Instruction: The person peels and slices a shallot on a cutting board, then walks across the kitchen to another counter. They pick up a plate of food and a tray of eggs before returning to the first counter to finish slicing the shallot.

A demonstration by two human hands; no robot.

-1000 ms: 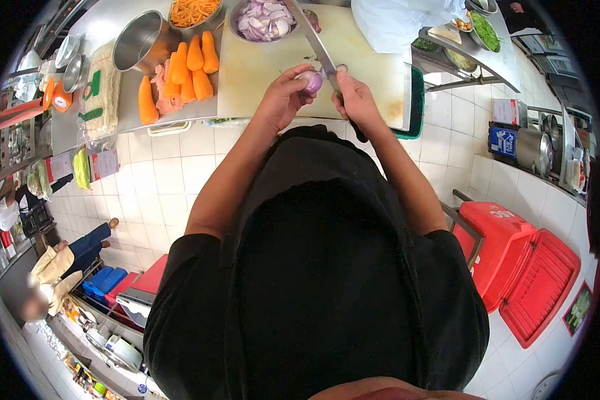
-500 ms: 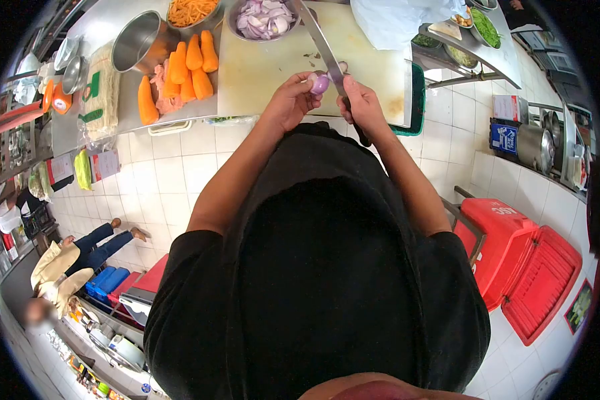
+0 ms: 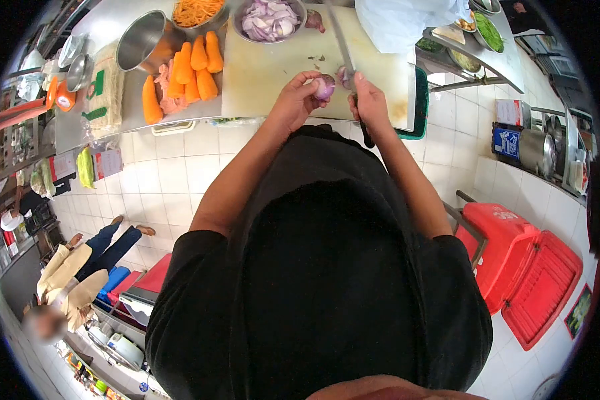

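Note:
My left hand pinches a purple onion above the near edge of the cutting board. In my right hand is the black handle of a long knife, its blade pointing away across the board. Another purple onion piece lies against the blade, close to my right thumb. Farther back, a metal bowl of sliced onion stands on the board, with a dark onion piece beside it. Small dark scraps lie on the board.
Peeled carrots lie left of the board near a steel pot and a bowl of shredded carrot. A white plastic bag covers the board's back right. A red cooler stands open at right. Another person stands behind at left.
The knife blade has swung rightward, away from the onion in my left hand. My two hands are slightly farther apart. The person behind has shifted position.

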